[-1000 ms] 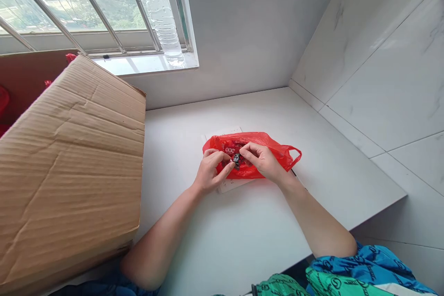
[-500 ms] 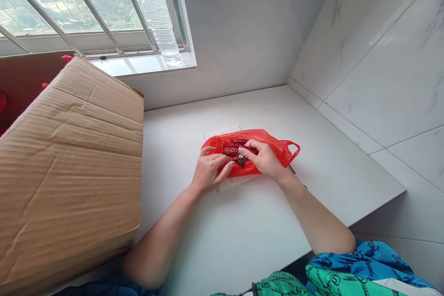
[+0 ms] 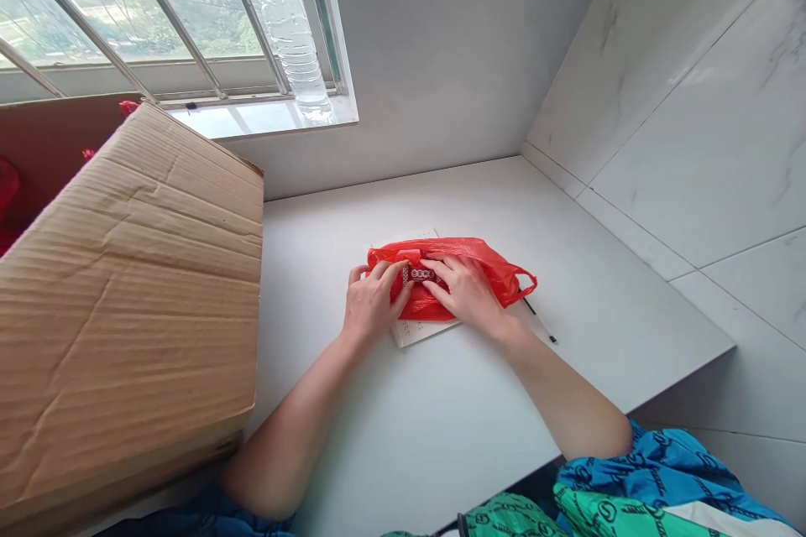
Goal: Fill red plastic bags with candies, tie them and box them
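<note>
A red plastic bag (image 3: 434,308) lies on the white tabletop, its handle loop sticking out to the right. In its opening sits a small dark red packet (image 3: 421,274) with a row of pale round marks. The fingers and thumb of my left hand (image 3: 371,298) close about the packet's left end, against the bag. At the other end, my right hand (image 3: 469,289) closes its thumb and fingers on the packet; its outer fingers are partly hidden by the bag. Under the bag, a sheet or booklet of white paper (image 3: 412,333) shows with faint print.
A large cardboard box (image 3: 144,294) stands on the left with red items inside. To the right of the bag lies a thin pen (image 3: 541,323). A clear water bottle (image 3: 295,50) stands on the sill of the barred window. Walls bound the tabletop (image 3: 353,436) behind and right.
A small dark wrapped piece at my right fingertips no longer shows. My right hand has flattened and shifted left onto the packet. The bag's handle end has sunk slightly, baring more of the pen.
</note>
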`<control>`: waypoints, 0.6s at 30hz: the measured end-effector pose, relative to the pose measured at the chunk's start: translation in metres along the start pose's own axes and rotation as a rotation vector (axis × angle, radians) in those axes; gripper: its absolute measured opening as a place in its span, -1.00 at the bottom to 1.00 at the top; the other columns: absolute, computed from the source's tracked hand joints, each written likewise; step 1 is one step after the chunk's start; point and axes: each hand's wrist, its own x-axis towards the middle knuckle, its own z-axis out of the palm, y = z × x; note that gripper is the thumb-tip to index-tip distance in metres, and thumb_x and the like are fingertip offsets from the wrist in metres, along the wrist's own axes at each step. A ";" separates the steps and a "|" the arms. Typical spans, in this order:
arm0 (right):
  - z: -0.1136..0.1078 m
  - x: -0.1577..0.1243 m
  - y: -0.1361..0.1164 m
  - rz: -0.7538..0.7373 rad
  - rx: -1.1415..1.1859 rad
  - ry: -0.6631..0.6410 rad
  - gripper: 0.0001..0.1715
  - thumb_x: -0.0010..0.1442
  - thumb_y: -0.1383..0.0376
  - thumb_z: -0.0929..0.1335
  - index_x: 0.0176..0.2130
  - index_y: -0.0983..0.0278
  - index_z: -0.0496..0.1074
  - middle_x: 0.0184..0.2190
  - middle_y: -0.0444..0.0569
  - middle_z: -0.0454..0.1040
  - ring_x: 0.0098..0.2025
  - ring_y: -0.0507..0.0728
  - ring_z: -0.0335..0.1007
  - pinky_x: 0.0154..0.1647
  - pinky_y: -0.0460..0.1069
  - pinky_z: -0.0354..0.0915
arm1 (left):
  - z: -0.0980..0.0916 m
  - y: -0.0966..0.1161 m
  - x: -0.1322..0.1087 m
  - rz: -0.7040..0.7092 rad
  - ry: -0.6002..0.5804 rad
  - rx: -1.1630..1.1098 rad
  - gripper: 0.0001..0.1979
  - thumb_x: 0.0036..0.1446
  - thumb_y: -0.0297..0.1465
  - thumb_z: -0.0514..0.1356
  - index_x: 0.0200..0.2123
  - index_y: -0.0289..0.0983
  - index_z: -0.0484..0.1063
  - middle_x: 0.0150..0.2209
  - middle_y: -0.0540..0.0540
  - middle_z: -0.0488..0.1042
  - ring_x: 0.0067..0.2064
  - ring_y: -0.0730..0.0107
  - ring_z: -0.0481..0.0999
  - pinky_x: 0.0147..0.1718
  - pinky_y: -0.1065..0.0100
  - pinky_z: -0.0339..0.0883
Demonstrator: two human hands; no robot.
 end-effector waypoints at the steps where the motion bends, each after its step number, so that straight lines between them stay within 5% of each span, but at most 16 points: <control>1: 0.000 0.000 -0.001 0.003 0.011 -0.015 -0.67 0.32 0.23 0.30 0.07 0.13 0.45 0.12 0.02 0.44 0.10 0.24 0.38 0.06 0.14 0.34 | -0.001 0.000 0.000 -0.009 0.008 -0.017 -0.68 0.34 -0.24 0.08 0.09 -0.17 0.42 -0.09 -0.07 0.59 -0.24 0.30 0.57 0.12 0.13 0.16; 4: -0.004 -0.001 -0.001 0.076 0.115 -0.099 -0.75 0.32 0.13 0.30 -0.14 0.17 0.49 -0.10 0.02 0.52 -0.13 0.18 0.46 -0.18 0.05 0.37 | -0.001 -0.002 0.000 -0.066 0.010 -0.055 -0.71 0.38 -0.26 0.01 0.03 -0.16 0.45 -0.14 -0.03 0.60 -0.29 0.35 0.56 0.12 0.14 0.14; 8: -0.009 -0.002 0.001 0.183 0.287 -0.189 -0.63 0.34 0.03 0.24 -0.37 0.20 0.36 -0.43 -0.13 0.47 -0.41 0.08 0.38 -0.37 -0.02 0.27 | 0.001 -0.002 -0.001 -0.115 -0.026 -0.034 -0.69 0.36 -0.27 0.03 0.07 -0.19 0.42 -0.08 -0.09 0.58 -0.21 0.28 0.56 0.10 0.12 0.15; 12: -0.008 -0.002 0.000 0.278 0.274 -0.176 -0.61 0.33 0.05 0.23 -0.44 0.20 0.29 -0.46 -0.14 0.45 -0.42 0.08 0.36 -0.38 -0.02 0.24 | 0.002 -0.002 -0.001 -0.137 -0.072 -0.013 -0.59 0.29 -0.19 0.12 0.14 -0.21 0.37 -0.08 -0.13 0.56 -0.23 0.23 0.55 0.11 0.08 0.14; 18: -0.008 -0.004 -0.002 0.332 0.264 -0.159 -0.73 0.30 0.07 0.26 -0.24 0.18 0.42 -0.26 -0.10 0.55 -0.25 0.13 0.48 -0.23 0.01 0.33 | 0.002 -0.003 -0.002 -0.150 -0.066 -0.062 -0.77 0.24 -0.20 0.18 -0.10 -0.16 0.44 -0.12 -0.05 0.55 -0.24 0.27 0.52 0.10 0.11 0.15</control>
